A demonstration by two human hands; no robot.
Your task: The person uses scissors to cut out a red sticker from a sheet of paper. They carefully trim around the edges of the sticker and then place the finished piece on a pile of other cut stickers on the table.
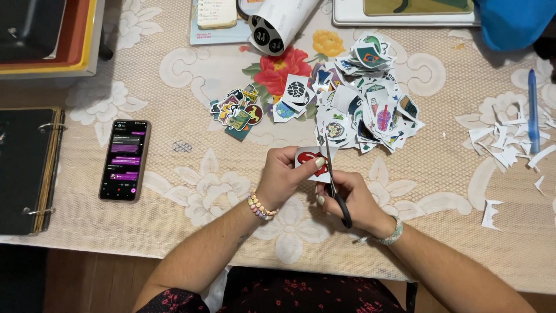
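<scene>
So the left hand (285, 174) is pinching a small white paper cutout with a red shape printed on it (308, 159), fingers closed on its left edge. The right hand (352, 200) is wrapped around the black handles of a pair of scissors (336, 182), with the blades pointing up and slicing into the right side of that cutout. Both hands are close together, touching around the paper.

Taking the cutout as the anchor: just above it, to the right, sits a big messy pile of cut-out stickers (365, 110), and above to the left there's a smaller cluster of colourful trimmed stickers (237, 113). Well off to its left lies a black smartphone with a lit purple screen (124, 160), and beyond that a black ring binder (26, 168). Far right of it there's a scatter of white paper scraps (501, 145) next to a blue pen (533, 110). All of it sits on a beige lace tablecloth with flower patterns (202, 191).
</scene>
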